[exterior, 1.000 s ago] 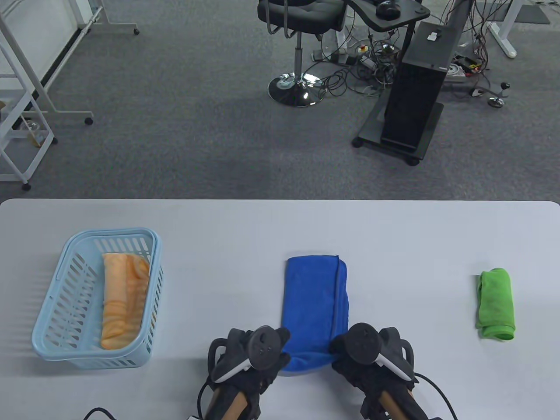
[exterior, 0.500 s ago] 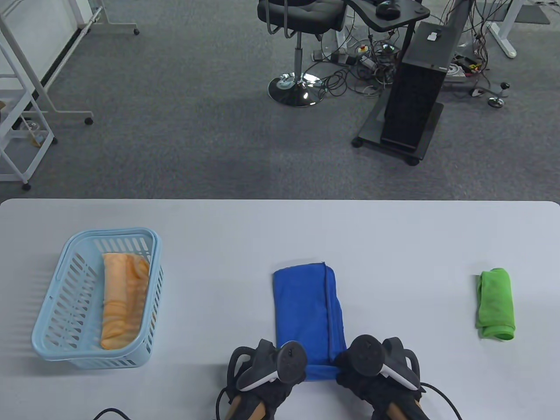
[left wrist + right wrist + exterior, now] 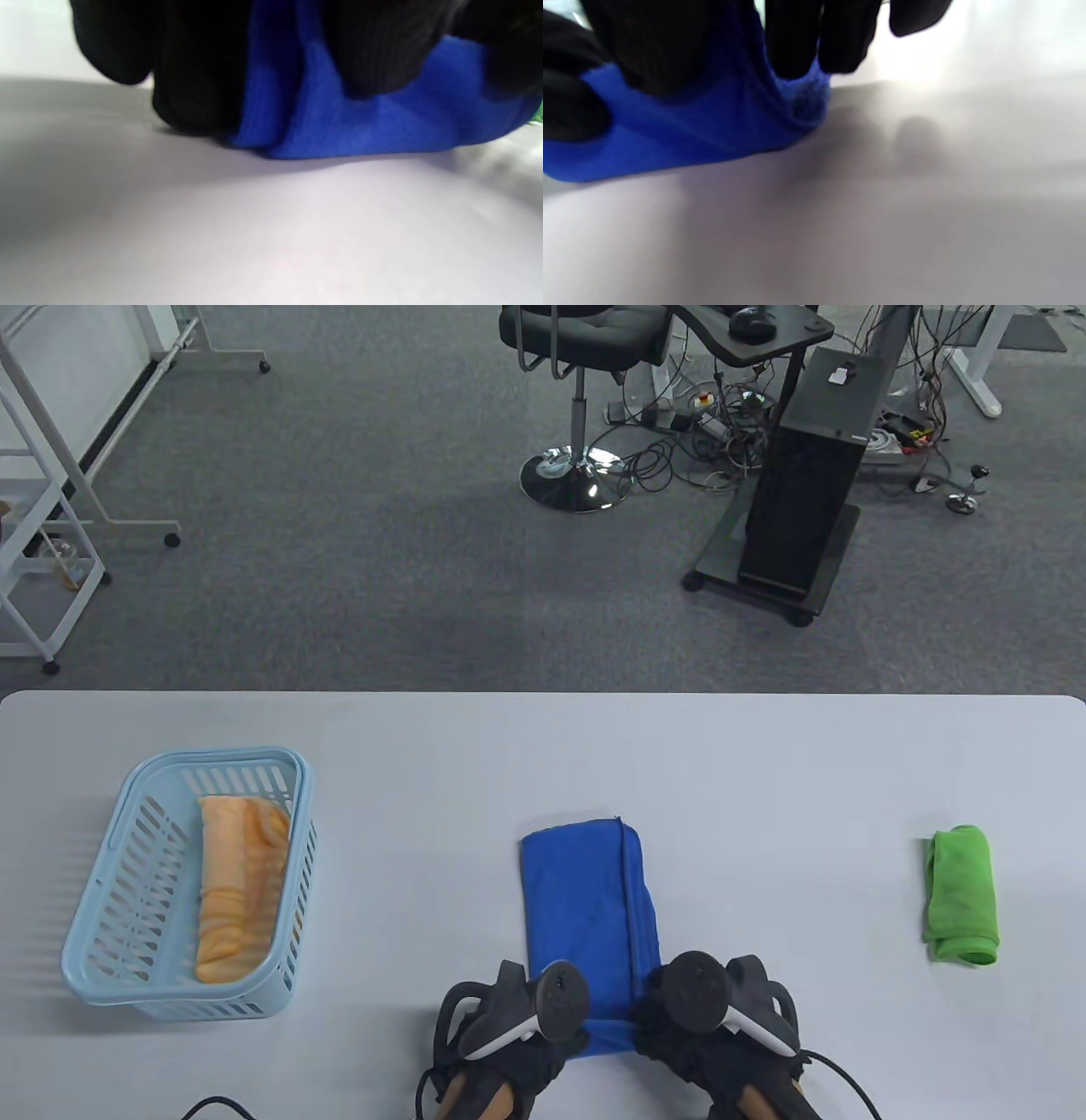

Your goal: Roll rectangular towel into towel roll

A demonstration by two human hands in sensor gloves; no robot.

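Observation:
A blue towel [image 3: 590, 912], folded into a long strip, lies on the grey table [image 3: 543, 746] and runs away from me. My left hand [image 3: 543, 1027] grips its near left corner and my right hand [image 3: 657, 1014] grips its near right corner. The near end is bunched and curled between them. In the left wrist view my gloved fingers [image 3: 373, 55] press on the blue cloth [image 3: 382, 127]. In the right wrist view my fingers [image 3: 806, 38] pinch the cloth's edge [image 3: 712, 127] just above the table.
A light blue slatted basket [image 3: 110, 976] at the left holds a rolled orange towel [image 3: 237, 891]. A rolled green towel [image 3: 961, 895] lies at the right. The table's far edge runs across the middle of the table view.
The blue towel has been dragged toward me and to the left. Both hands moved with it, and its near end is now more curled between them.

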